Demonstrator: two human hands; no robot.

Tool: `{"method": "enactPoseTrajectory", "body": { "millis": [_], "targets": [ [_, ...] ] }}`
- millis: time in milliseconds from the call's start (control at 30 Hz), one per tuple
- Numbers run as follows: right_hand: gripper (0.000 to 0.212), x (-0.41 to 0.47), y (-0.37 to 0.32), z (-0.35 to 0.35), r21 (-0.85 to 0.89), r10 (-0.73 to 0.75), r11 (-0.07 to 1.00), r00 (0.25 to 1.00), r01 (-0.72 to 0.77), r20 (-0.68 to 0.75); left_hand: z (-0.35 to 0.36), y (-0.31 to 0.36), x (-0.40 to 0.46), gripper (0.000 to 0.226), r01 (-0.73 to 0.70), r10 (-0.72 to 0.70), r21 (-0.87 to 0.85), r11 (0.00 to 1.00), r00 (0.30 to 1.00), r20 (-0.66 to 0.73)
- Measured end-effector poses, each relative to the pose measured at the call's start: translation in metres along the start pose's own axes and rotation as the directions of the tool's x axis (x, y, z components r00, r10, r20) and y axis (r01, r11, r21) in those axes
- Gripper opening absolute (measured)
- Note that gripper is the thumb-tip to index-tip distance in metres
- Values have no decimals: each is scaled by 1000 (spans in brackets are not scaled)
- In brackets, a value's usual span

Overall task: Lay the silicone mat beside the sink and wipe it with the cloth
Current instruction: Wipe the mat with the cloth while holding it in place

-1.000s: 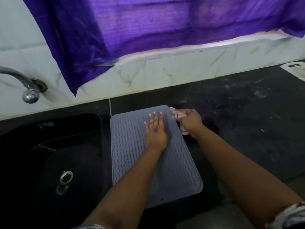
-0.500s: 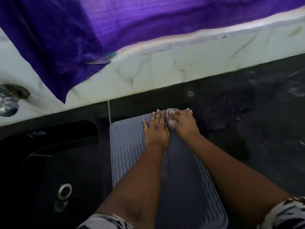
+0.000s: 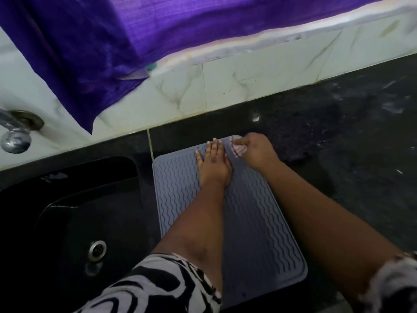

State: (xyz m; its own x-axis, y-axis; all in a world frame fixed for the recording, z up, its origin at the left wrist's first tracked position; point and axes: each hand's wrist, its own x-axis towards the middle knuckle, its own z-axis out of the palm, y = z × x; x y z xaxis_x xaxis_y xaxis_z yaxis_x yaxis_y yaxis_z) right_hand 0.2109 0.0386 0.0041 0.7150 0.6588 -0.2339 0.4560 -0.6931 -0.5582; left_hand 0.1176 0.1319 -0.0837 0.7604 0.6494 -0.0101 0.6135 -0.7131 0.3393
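Observation:
A grey silicone mat (image 3: 255, 224) with wavy ridges lies flat on the dark counter, directly right of the black sink (image 3: 67, 222). My left hand (image 3: 214, 164) rests palm down on the mat's far end, fingers spread. Right beside it, my right hand (image 3: 257, 152) is closed around a small bunched pinkish cloth (image 3: 237, 148), pressed against the mat's far right corner. Both forearms cross over the mat and hide part of its middle.
A chrome tap (image 3: 13, 134) juts from the white marble backsplash (image 3: 248, 82) at the left. A purple curtain (image 3: 135, 37) hangs over the wall above. Dark wet-looking countertop (image 3: 349, 143) stretches to the right. The sink drain (image 3: 97, 249) is near the bottom left.
My right hand with the cloth has moved from the mat's right edge onto its far right corner, next to my left hand. The camera has come closer and tilted down.

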Motion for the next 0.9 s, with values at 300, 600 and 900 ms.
{"method": "enactPoseTrajectory", "body": {
  "millis": [300,600,900],
  "targets": [
    [52,-104,60,36,-233,-216,949,976,213,11,6,1,2,53,3,-3,3,1000,998,-70],
    [22,-116,59,6,3,-89,996,996,89,19,-13,29,-18,58,95,-96,26,995,995,32],
    [43,-138,84,44,-190,-180,965,983,181,25,7,27,-98,54,-54,54,-13,998,998,26]
  ]
}}
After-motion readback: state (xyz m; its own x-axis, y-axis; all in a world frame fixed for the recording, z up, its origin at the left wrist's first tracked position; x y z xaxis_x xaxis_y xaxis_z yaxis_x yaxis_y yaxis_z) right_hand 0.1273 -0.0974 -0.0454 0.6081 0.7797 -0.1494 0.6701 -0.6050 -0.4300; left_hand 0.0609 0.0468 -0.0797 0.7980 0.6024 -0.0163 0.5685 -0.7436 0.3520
